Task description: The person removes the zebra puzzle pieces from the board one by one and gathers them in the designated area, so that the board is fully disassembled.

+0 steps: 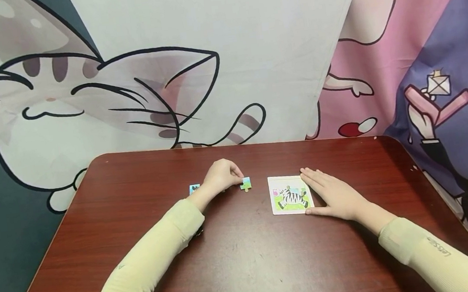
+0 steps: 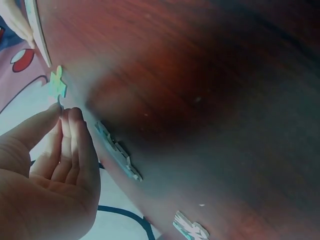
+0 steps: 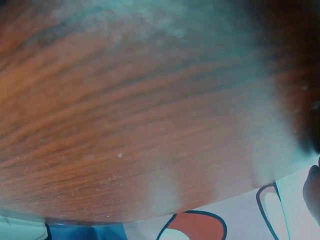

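Note:
My left hand (image 1: 221,175) pinches a blue-and-green jigsaw piece (image 1: 245,183) by its edge between thumb and fingertips. The left wrist view shows the piece (image 2: 58,84) held up at the fingertips of that hand (image 2: 55,155). To its right lies a white-framed puzzle board (image 1: 291,194) with a zebra picture on a green ground. A blue patch shows near the top of the picture. My right hand (image 1: 336,194) rests at the board's right side, fingers extended to the upper corner and thumb at the lower one. Only a sliver of that hand (image 3: 312,190) enters the right wrist view.
Another jigsaw piece (image 1: 194,188) lies behind my left wrist, partly covered by it. More loose pieces (image 2: 117,150) lie on the brown table (image 1: 239,270) in the left wrist view. A cartoon-printed cloth (image 1: 219,17) hangs behind the table's far edge.

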Demonstrator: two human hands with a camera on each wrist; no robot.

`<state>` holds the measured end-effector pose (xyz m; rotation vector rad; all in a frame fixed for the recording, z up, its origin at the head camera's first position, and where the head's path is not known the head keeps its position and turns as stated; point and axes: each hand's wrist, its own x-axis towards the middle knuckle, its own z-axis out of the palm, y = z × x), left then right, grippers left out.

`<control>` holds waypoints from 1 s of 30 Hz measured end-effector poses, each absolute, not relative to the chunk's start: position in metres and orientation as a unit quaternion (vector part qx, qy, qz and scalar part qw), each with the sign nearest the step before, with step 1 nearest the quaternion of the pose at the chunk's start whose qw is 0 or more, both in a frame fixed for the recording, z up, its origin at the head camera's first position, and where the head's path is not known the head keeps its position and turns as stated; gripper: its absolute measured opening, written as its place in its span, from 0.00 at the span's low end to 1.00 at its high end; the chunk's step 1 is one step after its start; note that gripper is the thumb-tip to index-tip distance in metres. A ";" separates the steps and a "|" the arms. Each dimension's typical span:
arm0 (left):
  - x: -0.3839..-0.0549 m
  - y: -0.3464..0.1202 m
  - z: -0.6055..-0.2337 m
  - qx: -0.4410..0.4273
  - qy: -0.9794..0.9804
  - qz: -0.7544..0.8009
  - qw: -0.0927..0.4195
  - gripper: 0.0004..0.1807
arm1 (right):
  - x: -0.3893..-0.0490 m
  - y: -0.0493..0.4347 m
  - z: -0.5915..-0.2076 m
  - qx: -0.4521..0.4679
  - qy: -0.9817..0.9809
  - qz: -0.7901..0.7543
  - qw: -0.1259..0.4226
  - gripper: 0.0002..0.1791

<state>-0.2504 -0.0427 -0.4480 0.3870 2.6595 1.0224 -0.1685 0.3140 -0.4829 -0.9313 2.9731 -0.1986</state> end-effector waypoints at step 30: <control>-0.253 -0.038 -0.456 0.162 0.934 0.303 0.100 0.02 | -0.168 0.315 -0.485 -0.306 0.950 -0.062 -0.004 0.58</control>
